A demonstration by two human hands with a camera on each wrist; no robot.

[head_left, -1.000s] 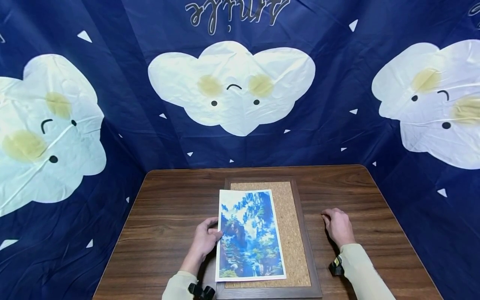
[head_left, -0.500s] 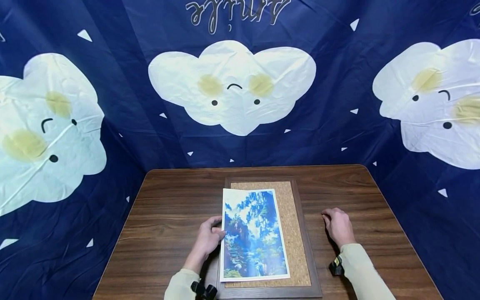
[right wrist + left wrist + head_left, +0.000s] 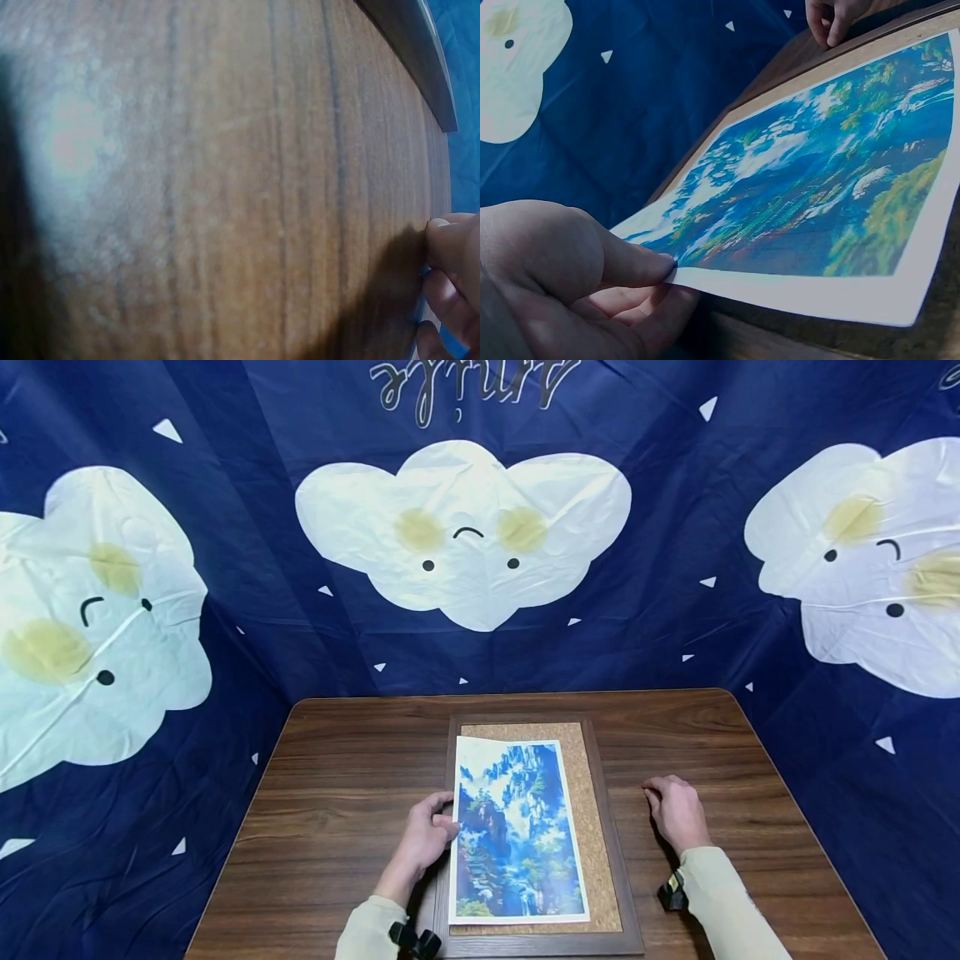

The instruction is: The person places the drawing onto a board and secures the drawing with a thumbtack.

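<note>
A white-bordered landscape print in blue and green lies over a framed cork board. Along its left edge my left hand pinches it between thumb and fingers. The left wrist view shows this pinch on the print closely, with the near edge lifted off the board. To the right of the board, my right hand rests on the table with loosely curled fingers. Nothing can be seen in it. Only part of that hand enters the right wrist view.
A brown wood-grain table carries the board. Behind and at both sides hangs a dark blue cloth with white clouds. The board's brown frame also shows at the top right of the right wrist view.
My left hand has moved to the right with the print, sliding it across the cork board and uncovering more of the frame's left side. The right hand has stayed still.
</note>
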